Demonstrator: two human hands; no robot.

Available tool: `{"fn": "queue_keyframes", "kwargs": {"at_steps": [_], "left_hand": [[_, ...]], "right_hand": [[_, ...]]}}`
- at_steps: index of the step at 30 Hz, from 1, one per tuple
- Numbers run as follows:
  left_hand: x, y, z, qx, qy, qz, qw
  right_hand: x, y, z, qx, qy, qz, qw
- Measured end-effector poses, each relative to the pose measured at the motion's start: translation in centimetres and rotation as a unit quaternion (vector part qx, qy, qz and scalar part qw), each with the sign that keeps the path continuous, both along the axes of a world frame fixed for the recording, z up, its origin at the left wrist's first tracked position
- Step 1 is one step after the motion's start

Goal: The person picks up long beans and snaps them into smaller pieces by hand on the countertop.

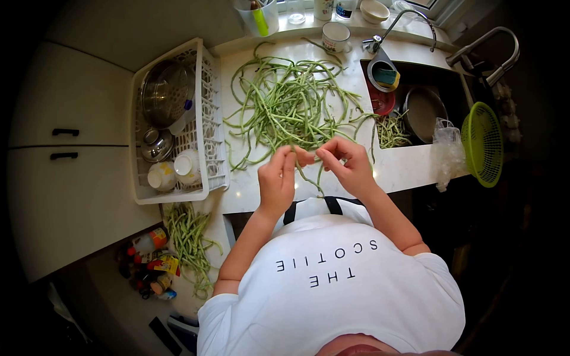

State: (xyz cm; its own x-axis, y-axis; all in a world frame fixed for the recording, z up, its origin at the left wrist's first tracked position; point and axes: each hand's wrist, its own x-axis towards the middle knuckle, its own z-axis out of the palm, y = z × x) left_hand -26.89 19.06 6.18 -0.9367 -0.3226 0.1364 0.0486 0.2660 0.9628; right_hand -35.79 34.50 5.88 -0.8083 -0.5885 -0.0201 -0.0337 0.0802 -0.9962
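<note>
My left hand (279, 181) is closed in a pinch around a long green bean (306, 177), which hangs down toward the counter's front edge. Close beside it, my right hand (349, 166) pinches with thumb and forefinger at what looks like the same bean's end; the fingers partly hide it. Just beyond both hands, a large tangled heap of long green beans (288, 101) spreads over the white counter (398, 169).
A white dish rack (205, 118) with pots and bowls stands left. Another bean pile (190, 234) lies near bottles at lower left. Right are the sink holding a pan (426, 110) and bean pieces (392, 130), a plastic bag (449, 151) and a green colander (482, 145). A mug (336, 38) stands behind.
</note>
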Motion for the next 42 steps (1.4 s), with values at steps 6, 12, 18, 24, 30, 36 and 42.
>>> {"fn": "queue_keyframes", "kwargs": {"at_steps": [6, 12, 18, 24, 30, 36, 42], "left_hand": [[-0.1, -2.6, 0.5, 0.206, 0.025, 0.053, 0.977], [0.1, -4.9, 0.3, 0.456, 0.121, 0.032, 0.881], [0.3, -7.9, 0.8, 0.61, 0.207, 0.015, 0.765], [0.0, -8.8, 1.6, 0.709, 0.252, 0.013, 0.659], [-1.4, -7.8, 1.4, 0.686, 0.256, 0.04, 0.68], [0.6, -10.4, 0.3, 0.652, 0.296, 0.064, 0.695], [1.8, -12.8, -1.7, 0.626, 0.319, 0.158, 0.694]], "right_hand": [[-2.6, 3.5, -1.9, 0.048, 0.069, -0.124, 0.989], [-8.3, 11.6, -3.8, 0.06, 0.094, -0.293, 0.95], [-11.7, 18.4, -7.2, 0.118, 0.128, -0.39, 0.904], [-10.0, 14.9, -13.1, 0.254, 0.119, -0.221, 0.934], [-0.6, -0.9, -5.4, -0.13, -0.295, 0.222, 0.92], [0.0, -2.6, -6.9, -0.258, -0.418, 0.262, 0.831], [0.0, -1.6, -4.9, -0.27, -0.435, 0.307, 0.803]]}}
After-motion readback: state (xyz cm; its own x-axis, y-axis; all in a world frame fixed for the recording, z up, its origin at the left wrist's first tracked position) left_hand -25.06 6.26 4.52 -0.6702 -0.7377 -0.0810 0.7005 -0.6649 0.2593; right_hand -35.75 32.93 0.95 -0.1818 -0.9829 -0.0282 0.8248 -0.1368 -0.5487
